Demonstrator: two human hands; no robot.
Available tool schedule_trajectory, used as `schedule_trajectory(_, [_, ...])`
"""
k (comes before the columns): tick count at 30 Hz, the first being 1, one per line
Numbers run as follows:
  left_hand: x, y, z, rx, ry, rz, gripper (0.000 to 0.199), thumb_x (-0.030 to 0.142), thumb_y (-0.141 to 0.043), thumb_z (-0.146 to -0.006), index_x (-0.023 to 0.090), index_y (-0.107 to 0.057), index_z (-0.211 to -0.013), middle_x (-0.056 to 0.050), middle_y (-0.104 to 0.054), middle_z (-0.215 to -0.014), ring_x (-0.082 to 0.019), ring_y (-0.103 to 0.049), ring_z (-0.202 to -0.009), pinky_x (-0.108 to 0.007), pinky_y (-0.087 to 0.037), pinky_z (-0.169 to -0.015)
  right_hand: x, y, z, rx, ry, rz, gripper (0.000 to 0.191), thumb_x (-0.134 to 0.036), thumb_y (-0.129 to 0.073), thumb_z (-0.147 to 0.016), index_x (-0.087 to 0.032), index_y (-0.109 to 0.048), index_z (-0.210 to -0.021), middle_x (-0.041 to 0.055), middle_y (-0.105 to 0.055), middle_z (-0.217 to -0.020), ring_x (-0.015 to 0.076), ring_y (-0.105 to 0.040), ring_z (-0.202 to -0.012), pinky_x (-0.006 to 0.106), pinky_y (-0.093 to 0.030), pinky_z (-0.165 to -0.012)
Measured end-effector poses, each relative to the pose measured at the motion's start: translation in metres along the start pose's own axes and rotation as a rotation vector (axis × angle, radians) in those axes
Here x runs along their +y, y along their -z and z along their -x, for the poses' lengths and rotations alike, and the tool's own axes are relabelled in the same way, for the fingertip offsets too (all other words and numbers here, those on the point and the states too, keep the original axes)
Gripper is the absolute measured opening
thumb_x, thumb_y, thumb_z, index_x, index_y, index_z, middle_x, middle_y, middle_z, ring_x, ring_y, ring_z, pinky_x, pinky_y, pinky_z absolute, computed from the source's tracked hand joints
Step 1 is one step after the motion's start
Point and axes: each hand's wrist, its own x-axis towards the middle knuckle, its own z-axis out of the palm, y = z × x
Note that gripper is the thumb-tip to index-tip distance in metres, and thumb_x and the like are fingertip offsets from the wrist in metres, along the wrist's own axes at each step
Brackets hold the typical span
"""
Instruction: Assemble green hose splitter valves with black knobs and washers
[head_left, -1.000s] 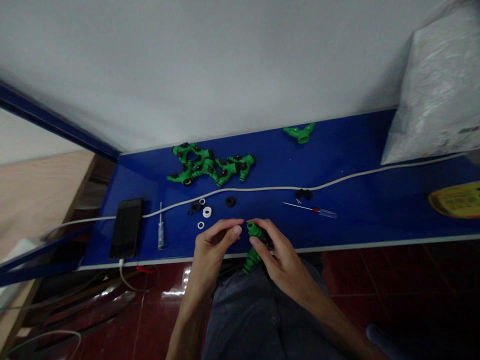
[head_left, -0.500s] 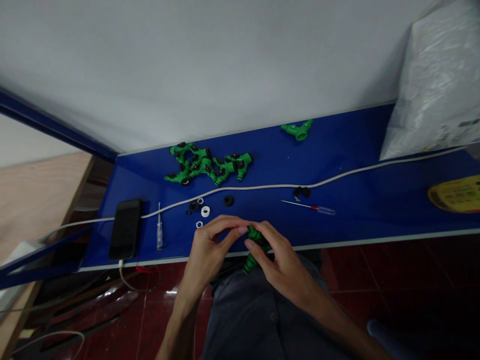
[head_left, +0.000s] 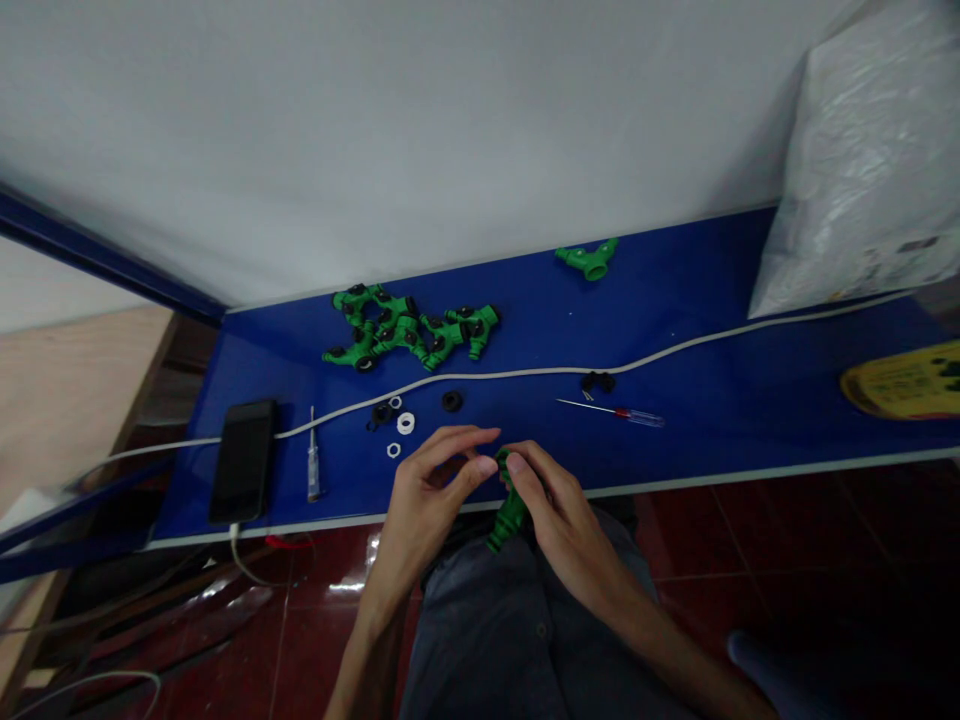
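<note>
My right hand (head_left: 559,505) is wrapped round a green plastic connector (head_left: 509,520) at the front edge of the blue table (head_left: 525,410). The connector's lower end points down toward my lap, and my fingers cover part of its top. Just left of it is my left hand (head_left: 435,475), thumb and forefinger apart, the thumb tip beside the connector's upper end. Nothing shows between those fingers. Beyond my hands lie a black ring (head_left: 451,401), a white ring (head_left: 406,423) and two thin white nuts, one nearer (head_left: 394,451).
Several green connectors (head_left: 401,330) sit at the back left, another (head_left: 592,261) at the back. A white cable (head_left: 525,373) crosses the table. A phone (head_left: 244,460) and two screwdrivers, one clear (head_left: 313,470), one red (head_left: 622,412), lie there. At right are a plastic bag (head_left: 862,170) and yellow packet (head_left: 904,380).
My left thumb and forefinger have parted and moved slightly off the connector. My right thumb has moved up to its upper end, and more of the connector's body shows.
</note>
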Motion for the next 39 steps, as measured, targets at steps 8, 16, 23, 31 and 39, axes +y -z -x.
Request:
schedule_trajectory(8, [-0.011,-0.018,0.005,0.052,0.102,0.156,0.014,0.038,-0.081,-0.085,0.028,-0.087,-0.093,-0.005,-0.075,-0.104,-0.020,-0.066,-0.101,-0.028,-0.050,-0.089,-0.002,-0.005,-0.003,0.014,-0.006,-0.049,0.030,-0.045,-0.044,-0.107,-0.023,-0.060,-0.095,-0.0015,-0.061,-0.091,0.0154,-0.058,-0.089,0.027,-0.042,-0.082])
schedule_trajectory(16, [-0.024,-0.032,0.008,0.060,0.321,0.542,0.021,0.042,-0.083,-0.084,0.021,-0.084,-0.085,-0.001,-0.066,-0.102,-0.011,-0.057,-0.082,-0.021,-0.045,-0.073,-0.006,-0.009,0.004,0.100,-0.042,-0.084,0.037,-0.052,-0.043,-0.104,-0.025,-0.056,-0.082,0.0002,-0.060,-0.086,0.0184,-0.059,-0.088,0.028,-0.046,-0.082])
schedule_trajectory(23, [-0.022,-0.036,0.007,0.096,0.414,0.591,0.023,0.039,-0.085,-0.080,0.022,-0.082,-0.094,0.001,-0.064,-0.080,-0.011,-0.053,-0.073,-0.020,-0.043,-0.068,-0.002,-0.009,0.004,0.080,-0.096,-0.099,0.038,-0.056,-0.046,-0.102,-0.024,-0.063,-0.092,0.0042,-0.064,-0.098,0.0217,-0.061,-0.102,0.032,-0.047,-0.096])
schedule_trajectory(31, [-0.030,-0.028,0.010,-0.051,0.129,0.349,0.030,0.047,-0.069,-0.095,0.023,-0.084,-0.106,-0.007,-0.069,-0.114,-0.018,-0.061,-0.094,-0.027,-0.048,-0.083,0.014,-0.005,0.001,0.082,-0.138,-0.362,0.030,-0.053,-0.060,-0.097,-0.025,-0.071,-0.097,0.0014,-0.067,-0.098,0.0210,-0.063,-0.102,0.032,-0.049,-0.096])
schedule_trajectory(39, [-0.026,-0.024,0.010,0.063,-0.040,0.113,0.011,0.032,-0.082,-0.084,0.029,-0.086,-0.094,-0.007,-0.076,-0.107,-0.023,-0.068,-0.102,-0.030,-0.054,-0.086,0.016,-0.004,0.002,0.073,-0.177,-0.436,0.035,-0.057,-0.063,-0.095,-0.023,-0.064,-0.085,0.0000,-0.060,-0.089,0.0178,-0.058,-0.089,0.027,-0.050,-0.083])
